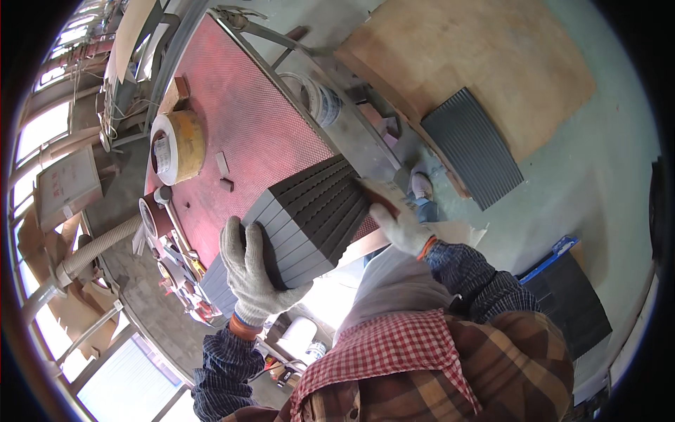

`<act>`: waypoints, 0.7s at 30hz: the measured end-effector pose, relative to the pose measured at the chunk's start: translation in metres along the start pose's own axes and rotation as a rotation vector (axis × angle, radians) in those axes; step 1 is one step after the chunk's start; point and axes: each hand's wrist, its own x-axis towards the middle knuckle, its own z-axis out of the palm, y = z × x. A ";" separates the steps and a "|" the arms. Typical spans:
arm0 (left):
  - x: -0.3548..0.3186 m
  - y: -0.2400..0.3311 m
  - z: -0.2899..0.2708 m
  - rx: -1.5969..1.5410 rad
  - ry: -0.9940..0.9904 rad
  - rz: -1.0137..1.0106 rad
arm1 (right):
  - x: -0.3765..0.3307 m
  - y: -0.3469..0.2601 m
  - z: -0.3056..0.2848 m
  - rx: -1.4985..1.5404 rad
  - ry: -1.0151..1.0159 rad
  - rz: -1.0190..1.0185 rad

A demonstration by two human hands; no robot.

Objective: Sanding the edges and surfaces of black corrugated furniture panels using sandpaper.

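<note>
A stack of dark grey strips (285, 228) with notched, ridged ends lies across the near end of the red bench. My left hand (256, 271), in a pale knit glove, rests on the stack's left part. Its fingers are stretched out and apart, lying against the strips. My right hand (402, 228), gloved too, is closed on a flat brown block (385, 193) at the right end of the stack. The block is tilted and touches or nearly touches the ridged ends; its underside is hidden.
On the red textured bench (232, 91) are a large yellow tape roll (188, 149), a hammer (169, 204), a brown roll (151, 214) and two small grey offcuts. A bucket (313, 98) stands beyond the edge. A ribbed dark panel (472, 148) lies on a brown board (485, 63) to the right.
</note>
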 end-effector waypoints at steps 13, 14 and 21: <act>0.009 0.006 0.000 -0.047 0.064 -0.021 | 0.018 0.002 0.011 0.082 -0.015 0.203; 0.010 0.006 -0.001 -0.058 0.088 -0.007 | 0.021 0.007 0.006 0.096 0.038 0.326; 0.011 0.018 -0.010 -0.100 0.123 -0.088 | 0.017 -0.055 0.041 0.052 0.009 0.228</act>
